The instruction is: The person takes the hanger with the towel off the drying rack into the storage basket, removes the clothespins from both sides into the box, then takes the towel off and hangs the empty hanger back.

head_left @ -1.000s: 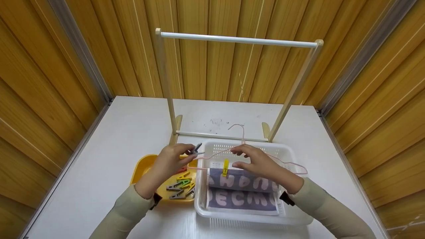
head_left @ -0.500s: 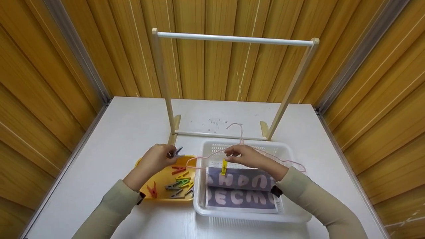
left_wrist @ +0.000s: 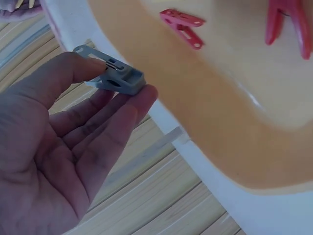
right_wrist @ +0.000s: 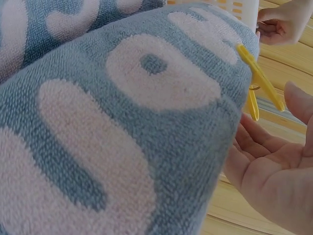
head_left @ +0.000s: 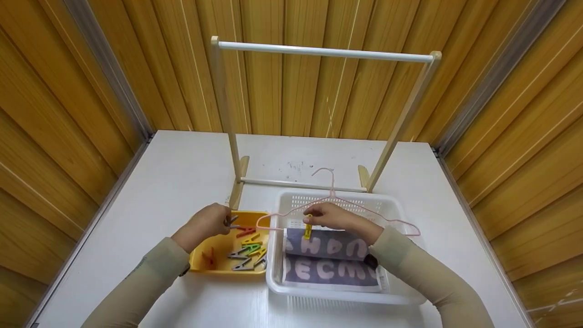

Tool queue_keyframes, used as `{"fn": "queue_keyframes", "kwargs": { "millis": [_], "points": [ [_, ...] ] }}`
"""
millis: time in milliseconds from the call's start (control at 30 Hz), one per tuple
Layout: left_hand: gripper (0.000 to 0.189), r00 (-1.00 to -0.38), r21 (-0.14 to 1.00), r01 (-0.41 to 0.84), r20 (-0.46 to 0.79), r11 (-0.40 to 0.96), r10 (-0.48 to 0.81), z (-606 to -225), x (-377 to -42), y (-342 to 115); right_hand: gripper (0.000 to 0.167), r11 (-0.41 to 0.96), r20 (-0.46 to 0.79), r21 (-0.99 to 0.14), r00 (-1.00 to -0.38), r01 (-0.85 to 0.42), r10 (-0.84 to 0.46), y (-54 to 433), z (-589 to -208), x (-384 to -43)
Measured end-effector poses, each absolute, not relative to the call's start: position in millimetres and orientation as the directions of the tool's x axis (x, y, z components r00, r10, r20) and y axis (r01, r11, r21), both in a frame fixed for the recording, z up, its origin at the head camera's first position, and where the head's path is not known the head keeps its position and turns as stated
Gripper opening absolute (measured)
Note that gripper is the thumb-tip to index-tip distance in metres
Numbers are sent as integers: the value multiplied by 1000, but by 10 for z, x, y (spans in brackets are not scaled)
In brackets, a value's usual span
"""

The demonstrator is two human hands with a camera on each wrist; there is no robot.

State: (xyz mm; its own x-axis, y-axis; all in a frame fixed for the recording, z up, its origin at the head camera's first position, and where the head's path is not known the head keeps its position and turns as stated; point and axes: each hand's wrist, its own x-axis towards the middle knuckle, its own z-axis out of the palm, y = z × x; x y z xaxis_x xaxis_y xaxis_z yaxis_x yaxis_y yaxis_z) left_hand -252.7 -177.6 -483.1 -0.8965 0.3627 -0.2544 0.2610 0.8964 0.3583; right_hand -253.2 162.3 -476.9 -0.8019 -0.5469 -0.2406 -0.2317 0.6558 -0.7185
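In the left wrist view my left hand [left_wrist: 54, 142] pinches a grey clothespin [left_wrist: 120, 78] between thumb and fingers. Head view: that hand [head_left: 205, 226] is over the yellow bin [head_left: 200, 269], which holds several red, yellow, green and grey clothespins. A yellow clothespin [right_wrist: 264, 83] is clipped on the upper edge of a blue-and-pink lettered towel [right_wrist: 166, 132], which hangs over the pink hanger [head_left: 364, 210]. My right hand [right_wrist: 274, 161] is around this clothespin's handles, thumb and fingers apart on either side. In the head view, the right hand's [head_left: 334, 216] fingertips overlap the clothespin's top.
The white basket [head_left: 273, 273] sits right of the bin, under the towel and hanger. Behind it stands a rack with a white top bar [head_left: 325, 51] and wooden posts [head_left: 403, 123]. Wood-patterned walls [head_left: 300, 100] enclose the white table [head_left: 182, 159].
My left hand has moved left and down with the grey clothespin, from beside the hanger to over the bin. The right hand has moved left and down to the yellow clothespin.
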Motion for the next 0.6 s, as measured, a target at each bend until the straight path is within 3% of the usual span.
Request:
{"fn": "queue_keyframes", "kwargs": {
  "millis": [300, 600],
  "points": [
    [14, -863, 343, 128, -423, 930, 275, -4982, -2632, -1750, 42, 632, -249, -750, -801, -196, -545, 1609, -4833, -2545],
    [9, -828, 269, 82, -517, 960, 216, -5025, -2701, -1698, 41, 634, -265, -754, -805, -171, -531, 1600, -4798, -2543]
  ]
}}
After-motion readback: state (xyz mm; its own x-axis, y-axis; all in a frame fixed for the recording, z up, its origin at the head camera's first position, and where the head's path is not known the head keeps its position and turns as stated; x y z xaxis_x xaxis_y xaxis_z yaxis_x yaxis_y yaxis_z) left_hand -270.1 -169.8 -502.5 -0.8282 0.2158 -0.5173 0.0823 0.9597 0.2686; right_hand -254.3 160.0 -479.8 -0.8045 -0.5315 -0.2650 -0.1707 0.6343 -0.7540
